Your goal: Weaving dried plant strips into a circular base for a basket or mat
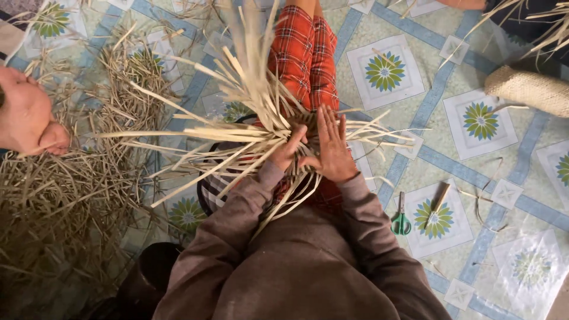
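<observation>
My left hand point(288, 151): fingers curled shut around a few pale reed strips point(237, 133) at the middle of the bundle, thumb tucked against them
My right hand point(332, 148): flat and spread, fingers stretched far from me, palm pressing down on the crossing strips; it grips nothing
Reed strips: they lie over my lap in a fan, long ends shooting left and far, shorter ends poking right, some curling near toward my brown sleeves point(237, 237)
My legs: red checked trousers point(305, 53) run far from me under the strips
Floor: patterned mat with blue bands and green flower squares point(385, 71)
Scissors point(401, 218): green-handled, lying on the mat to the right of my right arm, well apart from my hands
Stick point(437, 204): a short pale one just right of the scissors
Loose straw point(71, 195): a heap spread on the left
Woven piece point(530, 90): rounded, tan, at the far right
Another person point(26, 115): partly seen at the left edge, beside the straw
</observation>
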